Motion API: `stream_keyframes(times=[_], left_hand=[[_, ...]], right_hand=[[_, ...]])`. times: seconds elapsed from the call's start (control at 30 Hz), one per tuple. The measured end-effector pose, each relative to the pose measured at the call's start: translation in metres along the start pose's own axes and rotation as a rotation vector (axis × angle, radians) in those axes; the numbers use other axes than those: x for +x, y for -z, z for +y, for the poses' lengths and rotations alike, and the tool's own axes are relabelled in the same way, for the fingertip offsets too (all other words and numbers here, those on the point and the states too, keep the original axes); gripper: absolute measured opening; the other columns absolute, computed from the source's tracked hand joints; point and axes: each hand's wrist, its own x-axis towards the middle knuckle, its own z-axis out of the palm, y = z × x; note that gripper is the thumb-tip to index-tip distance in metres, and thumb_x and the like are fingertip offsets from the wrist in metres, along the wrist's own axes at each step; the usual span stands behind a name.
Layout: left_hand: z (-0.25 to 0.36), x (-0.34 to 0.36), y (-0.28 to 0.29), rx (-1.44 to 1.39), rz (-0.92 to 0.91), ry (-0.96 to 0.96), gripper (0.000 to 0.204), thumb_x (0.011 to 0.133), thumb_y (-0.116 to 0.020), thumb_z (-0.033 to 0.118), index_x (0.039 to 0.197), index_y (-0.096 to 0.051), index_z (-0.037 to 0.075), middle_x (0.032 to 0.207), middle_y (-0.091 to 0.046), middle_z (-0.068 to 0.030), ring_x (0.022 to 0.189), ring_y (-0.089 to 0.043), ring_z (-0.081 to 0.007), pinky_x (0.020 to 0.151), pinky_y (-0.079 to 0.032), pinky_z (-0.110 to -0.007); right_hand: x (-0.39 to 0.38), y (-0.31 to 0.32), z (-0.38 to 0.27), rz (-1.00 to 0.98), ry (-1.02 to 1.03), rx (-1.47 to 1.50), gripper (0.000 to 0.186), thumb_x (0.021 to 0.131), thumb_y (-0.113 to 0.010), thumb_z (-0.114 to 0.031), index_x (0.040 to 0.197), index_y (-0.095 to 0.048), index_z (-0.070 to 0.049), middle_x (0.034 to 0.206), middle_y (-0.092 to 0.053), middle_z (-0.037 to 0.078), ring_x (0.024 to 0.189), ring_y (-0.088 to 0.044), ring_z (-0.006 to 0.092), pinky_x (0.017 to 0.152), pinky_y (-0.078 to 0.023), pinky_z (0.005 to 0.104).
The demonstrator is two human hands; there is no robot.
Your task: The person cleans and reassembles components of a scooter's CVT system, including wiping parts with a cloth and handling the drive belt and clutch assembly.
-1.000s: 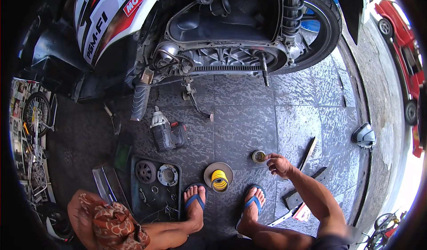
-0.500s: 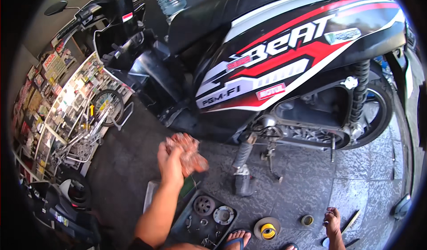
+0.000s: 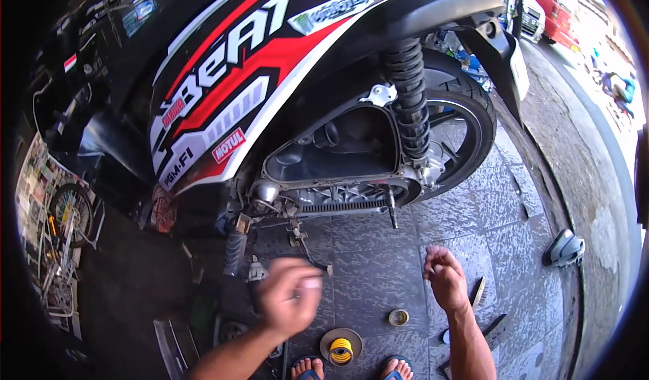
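Note:
A scooter (image 3: 223,76) with its side casing off stands before me; the open drive housing (image 3: 338,150) shows beside the rear wheel (image 3: 466,123). My left hand (image 3: 292,299) is over the floor near the kickstand, fingers curled but smeared by motion, so its grip is unclear. My right hand (image 3: 446,279) hovers below the rear wheel, fingers bent in a pinch; whatever is in them is too small to make out. A reddish rag (image 3: 163,210) rests at the scooter's footboard, apart from both hands. Between my feet stands a round part with a yellow spring (image 3: 341,350).
A small ring-shaped part (image 3: 398,317) lies on the tiles (image 3: 372,279). Right of my right forearm is a brush-like stick (image 3: 479,292). A dark tray (image 3: 233,329) sits at lower left. A grey object (image 3: 564,247) lies by the pavement edge.
My left hand has let go of the rag, which now lies at the footboard, and has moved right. My right hand has risen toward the housing. The view has turned right.

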Motion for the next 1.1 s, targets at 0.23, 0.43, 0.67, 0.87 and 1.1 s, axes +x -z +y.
stream_keyframes(times=[0.23, 0.43, 0.67, 0.87, 1.1], left_hand=[[-0.046, 0.009, -0.15, -0.674, -0.329, 1.022, 0.031, 0.104, -0.054, 0.028, 0.112, -0.064, 0.0, 0.092, -0.063, -0.0031, 0.067, -0.051, -0.0057, 0.058, -0.044, -0.024], [-0.059, 0.022, -0.187, -1.038, -0.181, 1.247, 0.032, 0.104, -0.052, 0.039, 0.103, -0.064, 0.009, 0.092, -0.065, -0.0025, 0.067, -0.051, -0.0092, 0.06, -0.043, -0.027], [-0.064, 0.027, -0.201, -1.371, -0.167, 1.27, 0.023, 0.102, -0.055, 0.034, 0.098, -0.064, 0.014, 0.085, -0.061, 0.003, 0.07, -0.051, -0.009, 0.063, -0.039, -0.027], [-0.067, 0.029, -0.201, -1.335, -0.141, 1.295, 0.015, 0.096, -0.065, 0.028, 0.088, -0.067, 0.015, 0.078, -0.058, 0.0056, 0.069, -0.048, -0.0058, 0.062, -0.037, -0.024], [-0.06, 0.033, -0.204, -1.071, -0.178, 1.181, 0.02, 0.092, -0.071, 0.034, 0.085, -0.067, 0.015, 0.077, -0.058, 0.0059, 0.069, -0.048, -0.0053, 0.063, -0.036, -0.024]], right_hand=[[0.086, -0.041, -0.001, -0.05, 0.121, -0.429, 0.058, 0.086, -0.049, -0.011, 0.144, -0.048, 0.0, 0.125, -0.057, 0.006, 0.103, -0.054, 0.0143, 0.093, -0.042, 0.0285], [0.122, -0.057, 0.002, -0.071, 0.111, -0.581, 0.055, 0.09, -0.046, -0.008, 0.144, -0.05, -0.002, 0.129, -0.052, 0.012, 0.121, -0.049, 0.0226, 0.105, -0.038, 0.033], [0.127, -0.063, -0.009, -0.05, 0.285, -1.013, 0.049, 0.093, -0.044, -0.014, 0.139, -0.053, 0.002, 0.107, -0.06, 0.02, 0.1, -0.061, 0.0331, 0.091, -0.047, 0.0375], [0.13, -0.067, -0.014, -0.064, 0.344, -1.183, 0.045, 0.095, -0.045, -0.016, 0.135, -0.056, 0.001, 0.102, -0.06, 0.023, 0.096, -0.062, 0.0403, 0.086, -0.049, 0.0425], [0.127, -0.068, -0.025, -0.047, 0.382, -1.31, 0.042, 0.097, -0.045, -0.02, 0.132, -0.059, -0.002, 0.1, -0.062, 0.021, 0.093, -0.063, 0.0427, 0.082, -0.051, 0.0461]])
